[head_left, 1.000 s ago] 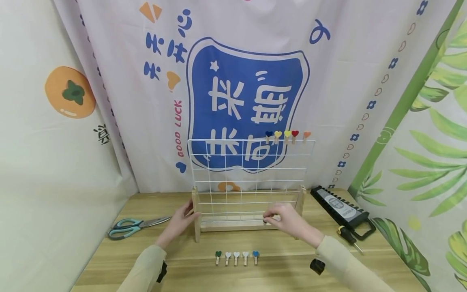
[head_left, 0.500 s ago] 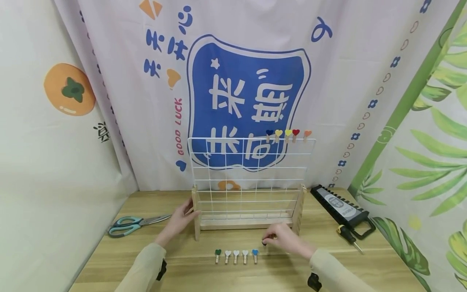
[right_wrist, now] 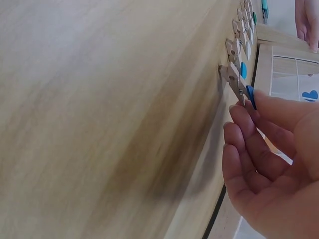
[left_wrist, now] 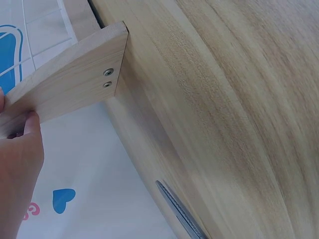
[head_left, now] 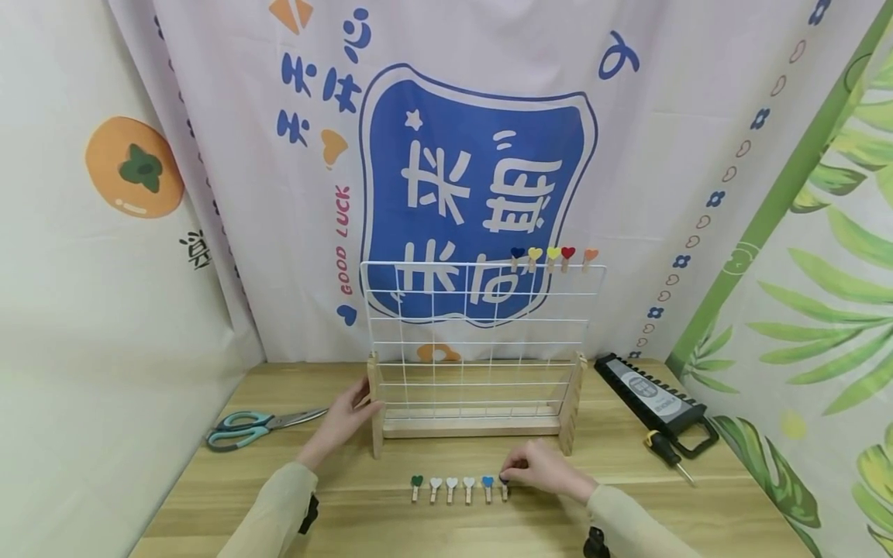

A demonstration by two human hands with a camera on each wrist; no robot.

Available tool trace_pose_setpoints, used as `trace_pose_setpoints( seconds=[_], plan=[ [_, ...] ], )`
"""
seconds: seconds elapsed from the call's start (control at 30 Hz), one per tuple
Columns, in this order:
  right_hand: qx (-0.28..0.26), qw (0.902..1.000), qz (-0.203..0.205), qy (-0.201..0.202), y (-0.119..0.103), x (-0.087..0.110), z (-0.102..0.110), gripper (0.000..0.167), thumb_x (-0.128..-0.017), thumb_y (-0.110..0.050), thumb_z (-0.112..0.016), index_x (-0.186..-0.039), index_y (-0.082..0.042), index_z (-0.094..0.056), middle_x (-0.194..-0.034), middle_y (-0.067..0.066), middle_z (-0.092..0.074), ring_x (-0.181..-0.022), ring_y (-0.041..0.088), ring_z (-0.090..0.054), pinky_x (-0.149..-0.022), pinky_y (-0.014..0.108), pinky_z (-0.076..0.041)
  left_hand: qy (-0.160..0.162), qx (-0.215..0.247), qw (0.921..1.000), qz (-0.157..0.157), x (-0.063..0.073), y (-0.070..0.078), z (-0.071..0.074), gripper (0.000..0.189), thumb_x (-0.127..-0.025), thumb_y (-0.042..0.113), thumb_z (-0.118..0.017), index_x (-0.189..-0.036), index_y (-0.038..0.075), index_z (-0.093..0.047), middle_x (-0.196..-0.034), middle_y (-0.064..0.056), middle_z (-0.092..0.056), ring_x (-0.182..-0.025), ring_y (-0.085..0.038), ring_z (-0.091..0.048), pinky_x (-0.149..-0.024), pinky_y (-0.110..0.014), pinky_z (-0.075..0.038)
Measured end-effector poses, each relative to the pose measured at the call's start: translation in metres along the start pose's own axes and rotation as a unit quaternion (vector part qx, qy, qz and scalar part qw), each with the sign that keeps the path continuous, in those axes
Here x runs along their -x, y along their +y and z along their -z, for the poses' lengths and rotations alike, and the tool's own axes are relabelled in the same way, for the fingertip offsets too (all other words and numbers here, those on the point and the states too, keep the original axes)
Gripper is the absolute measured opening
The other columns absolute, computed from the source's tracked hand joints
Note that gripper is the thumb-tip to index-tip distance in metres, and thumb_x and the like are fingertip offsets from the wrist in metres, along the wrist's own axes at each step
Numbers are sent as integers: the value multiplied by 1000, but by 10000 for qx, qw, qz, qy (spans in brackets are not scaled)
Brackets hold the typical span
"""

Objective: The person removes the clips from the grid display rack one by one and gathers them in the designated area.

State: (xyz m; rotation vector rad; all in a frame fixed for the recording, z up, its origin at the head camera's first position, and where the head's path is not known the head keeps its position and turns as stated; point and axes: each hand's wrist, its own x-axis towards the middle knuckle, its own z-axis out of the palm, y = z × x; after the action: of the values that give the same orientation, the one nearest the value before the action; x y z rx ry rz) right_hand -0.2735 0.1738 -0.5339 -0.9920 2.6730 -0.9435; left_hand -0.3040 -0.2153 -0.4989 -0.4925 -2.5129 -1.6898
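Clothespin (right_wrist: 233, 77), wooden, blue-topped, pinched in right grip (head_left: 537, 466), left grip (head_left: 346, 415) clasping wooden stand (left_wrist: 79, 77)

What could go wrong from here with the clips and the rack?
The right hand pinches the dark blue clip close beside the light blue clip, so a slip might knock that one crooked. The left hand grips the wooden upright of the rack; a tug there could shift it.
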Motion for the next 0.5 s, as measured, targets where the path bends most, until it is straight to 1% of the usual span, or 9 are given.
trace_pose_setpoints(
  seconds=[0.33, 0.43, 0.5],
  plan=[
    [-15, 9999, -80, -91, 5, -2, -5, 12, -93, -22, -69, -88, -16, -78, -86, -5, -76, -74, -8, -58, -65, 13, -49, 35, -52, 10000, -14, 1, -2, 0, 68, -98, 12, -62, -152, -9, -26, -155, -32, -32, -144, -47, -33, -114, -52, -40],
    [-34, 9999, -114, -84, 6, -3, -6, 12, -93, -22, -69, -88, -15, -78, -86, -5, -76, -75, -8, -58, -65, 13, -49, 49, 36, 10000, 6, 0, -3, 0, 69, -98, 12, -62, -153, -9, -25, -156, -32, -31, -145, -46, -32, -114, -52, -40],
    [-50, 9999, -137, -73, 6, -3, -6, 12, -93, -22, -69, -88, -15, -78, -86, -4, -76, -74, -8, -58, -65, 13, -49, 19, 65, 10000, -54, 0, -3, 0, 69, -98, 11, -62, -152, -10, -24, -156, -33, -30, -145, -47, -31, -114, -52, -40]
  ],
)
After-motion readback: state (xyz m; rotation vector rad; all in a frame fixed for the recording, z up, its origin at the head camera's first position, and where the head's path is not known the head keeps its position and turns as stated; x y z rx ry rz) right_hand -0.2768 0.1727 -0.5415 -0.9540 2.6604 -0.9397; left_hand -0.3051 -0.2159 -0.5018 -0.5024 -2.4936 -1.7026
